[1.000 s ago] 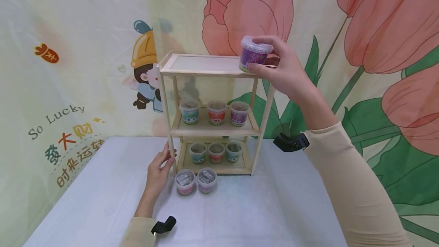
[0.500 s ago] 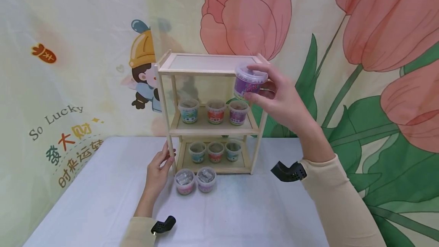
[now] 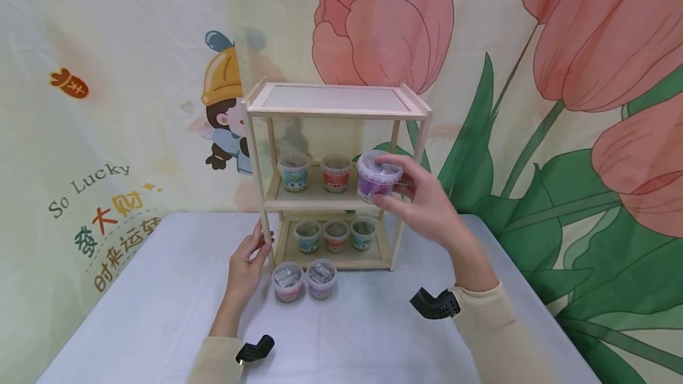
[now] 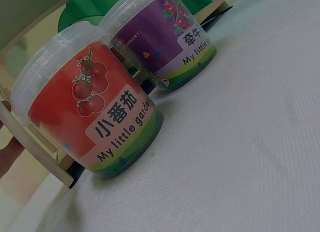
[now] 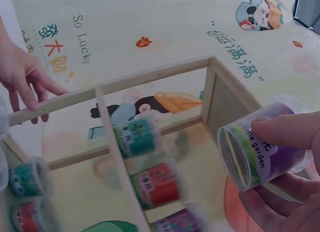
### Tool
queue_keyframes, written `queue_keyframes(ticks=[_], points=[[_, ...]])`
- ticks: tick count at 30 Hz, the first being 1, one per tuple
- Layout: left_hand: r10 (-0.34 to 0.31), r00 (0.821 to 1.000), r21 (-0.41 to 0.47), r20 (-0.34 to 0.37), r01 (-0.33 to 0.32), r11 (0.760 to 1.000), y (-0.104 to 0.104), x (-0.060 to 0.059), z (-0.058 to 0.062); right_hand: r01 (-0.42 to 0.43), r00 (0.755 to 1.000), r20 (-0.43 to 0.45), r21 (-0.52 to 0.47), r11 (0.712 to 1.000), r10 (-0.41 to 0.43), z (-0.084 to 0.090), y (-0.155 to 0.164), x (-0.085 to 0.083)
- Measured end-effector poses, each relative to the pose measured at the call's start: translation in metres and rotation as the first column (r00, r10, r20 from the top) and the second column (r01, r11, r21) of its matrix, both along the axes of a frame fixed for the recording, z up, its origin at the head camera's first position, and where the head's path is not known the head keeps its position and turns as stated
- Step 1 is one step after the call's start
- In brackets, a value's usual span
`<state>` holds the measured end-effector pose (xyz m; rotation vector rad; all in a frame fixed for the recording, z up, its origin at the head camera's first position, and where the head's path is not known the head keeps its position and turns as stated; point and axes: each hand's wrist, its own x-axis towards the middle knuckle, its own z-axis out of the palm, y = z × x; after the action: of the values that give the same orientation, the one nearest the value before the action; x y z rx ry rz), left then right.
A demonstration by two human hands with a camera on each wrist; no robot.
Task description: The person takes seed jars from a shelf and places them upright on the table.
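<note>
My right hand [image 3: 427,206] holds a lidded purple plastic cup [image 3: 368,185], thumb low on its side and fingers over the lid, in front of the middle tier of a small wooden shelf [image 3: 333,98]. The right wrist view shows that cup's bottom with a pale stripe across it [image 5: 234,159]. With its fingers around the shelf's left front post, my left hand [image 3: 244,268] grips low down. On the middle tier stand a teal cup [image 3: 293,179], a red cup [image 3: 336,181] and a purple cup [image 5: 177,222], the last hidden in the head view behind the held one.
Two teal cups and a red cup [image 3: 336,244] line the bottom tier. On the white table [image 3: 373,330], before the shelf, sit a red tomato-label cup [image 4: 95,102] and a purple cup [image 4: 165,42]. A printed flower cloth [image 3: 576,105] hangs behind.
My right hand has brought the purple cup down from the top tier's right end to the height of the middle tier. The left hand stays at the post.
</note>
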<state>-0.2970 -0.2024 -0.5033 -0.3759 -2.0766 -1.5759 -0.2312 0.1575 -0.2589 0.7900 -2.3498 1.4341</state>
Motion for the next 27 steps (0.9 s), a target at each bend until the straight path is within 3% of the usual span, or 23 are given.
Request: queue_keyframes(ticks=[14,22,27], points=[[-0.005,0.999,0.003,0.037,0.005,1.000,0.000,0.001,0.004,-0.022,0.995,0.095,-0.087,0.996,0.031,-0.066,-0.002,-0.002],[0.029,0.998,-0.016,0.049,-0.029,0.999,0.001,0.000,0.004,-0.022,0.986,0.162,-0.112,0.993,0.040,-0.104,-0.002,-0.008],[0.005,0.999,0.005,0.039,-0.005,1.000,-0.001,0.002,0.003,-0.025,0.979,0.197,-0.116,0.993,0.048,-0.124,-0.003,-0.009]])
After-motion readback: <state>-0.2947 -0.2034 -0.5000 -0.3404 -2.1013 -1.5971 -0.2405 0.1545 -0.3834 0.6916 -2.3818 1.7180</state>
